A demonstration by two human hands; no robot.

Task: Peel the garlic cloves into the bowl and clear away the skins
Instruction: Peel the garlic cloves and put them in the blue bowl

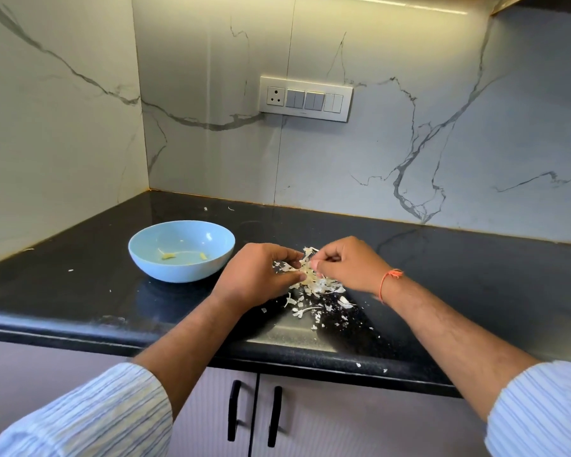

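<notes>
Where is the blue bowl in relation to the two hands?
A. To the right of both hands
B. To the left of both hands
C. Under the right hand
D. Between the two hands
B: the blue bowl sits on the counter left of the left hand and the right hand, which work at the garlic skins.

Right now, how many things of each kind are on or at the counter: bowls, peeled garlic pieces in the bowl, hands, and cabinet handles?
Bowl, light blue: 1
Peeled garlic pieces in the bowl: 2
Hands, left hand and right hand, both pinching the garlic skins: 2
Black cabinet handles: 2
Total: 7
</notes>
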